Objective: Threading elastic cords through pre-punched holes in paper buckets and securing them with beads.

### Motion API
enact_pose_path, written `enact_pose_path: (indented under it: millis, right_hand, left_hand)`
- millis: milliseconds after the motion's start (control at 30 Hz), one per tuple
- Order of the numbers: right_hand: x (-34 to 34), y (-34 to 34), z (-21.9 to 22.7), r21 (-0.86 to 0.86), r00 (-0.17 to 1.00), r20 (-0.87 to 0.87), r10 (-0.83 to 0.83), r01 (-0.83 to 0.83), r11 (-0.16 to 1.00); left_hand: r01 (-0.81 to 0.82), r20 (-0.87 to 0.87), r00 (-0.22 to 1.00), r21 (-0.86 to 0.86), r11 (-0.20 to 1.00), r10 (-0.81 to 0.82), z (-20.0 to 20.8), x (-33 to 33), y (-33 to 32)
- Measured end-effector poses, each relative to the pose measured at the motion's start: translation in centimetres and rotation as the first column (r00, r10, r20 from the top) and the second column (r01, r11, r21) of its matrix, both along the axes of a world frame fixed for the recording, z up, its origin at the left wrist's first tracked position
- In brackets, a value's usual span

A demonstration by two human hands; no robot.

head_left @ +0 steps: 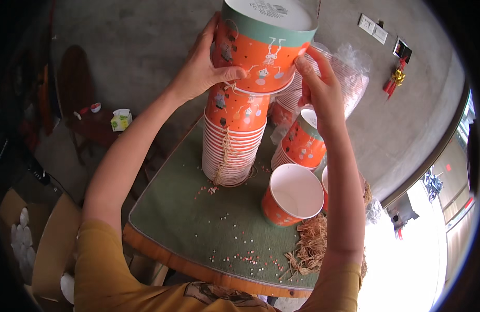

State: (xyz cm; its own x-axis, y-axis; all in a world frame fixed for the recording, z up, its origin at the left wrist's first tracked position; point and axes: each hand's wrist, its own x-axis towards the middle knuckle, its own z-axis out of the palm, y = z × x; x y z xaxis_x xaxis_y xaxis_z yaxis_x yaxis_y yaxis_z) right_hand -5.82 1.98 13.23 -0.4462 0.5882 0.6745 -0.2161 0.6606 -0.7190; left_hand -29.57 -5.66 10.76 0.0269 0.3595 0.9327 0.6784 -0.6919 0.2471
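Both hands hold an orange paper bucket (255, 54) with a green band, turned bottom up. My left hand (201, 73) grips its left side, thumb across the front; my right hand (321, 86) grips the right side. The bucket sits over or just above the top of a tall stack of nested, upturned paper buckets (233, 151). Strands of raffia-like string (225, 156) hang down the stack's front. To the right, an upright open bucket (293, 195) shows its white inside. Tangled tan string (311, 247) lies beside it, partly behind my right forearm.
Small white and pink foam beads (245, 257) are scattered on the green table (172, 208). Another upturned bucket stack (302, 140) and plastic-wrapped buckets (349, 78) stand at the back right. A cardboard box (55, 249) is at lower left, a chair (84, 104) far left.
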Motion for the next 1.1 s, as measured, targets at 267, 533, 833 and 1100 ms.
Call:
enact_pose_path:
  millis: [267, 533, 833, 1100]
  right_hand:
    - [-3.3, 4.9, -1.8, 0.013, 0.993, 0.064, -0.103, 0.102, 0.995]
    - [-3.4, 6.8, -5.7, 0.003, 0.959, 0.268, -0.089, 0.091, 0.996]
    - [-3.4, 5.9, -8.4, -0.1, 0.951, 0.308, -0.035, 0.069, 0.993]
    - [-1.6, 4.5, -9.0, -0.125, 0.938, 0.346, -0.013, 0.06, 0.99]
  left_hand:
    - [-0.156, 0.128, 0.977, -0.11, 0.982, 0.169, -2.8, -0.5, 2.7]
    - [-0.214, 0.165, 0.954, -0.218, 0.952, 0.252, -7.6, -0.8, 3.0]
    - [-0.21, 0.191, 0.946, -0.25, 0.945, 0.261, -10.9, -0.5, 2.5]
    - [-0.188, 0.247, 0.944, -0.149, 0.971, 0.221, -12.4, -0.4, 2.7]
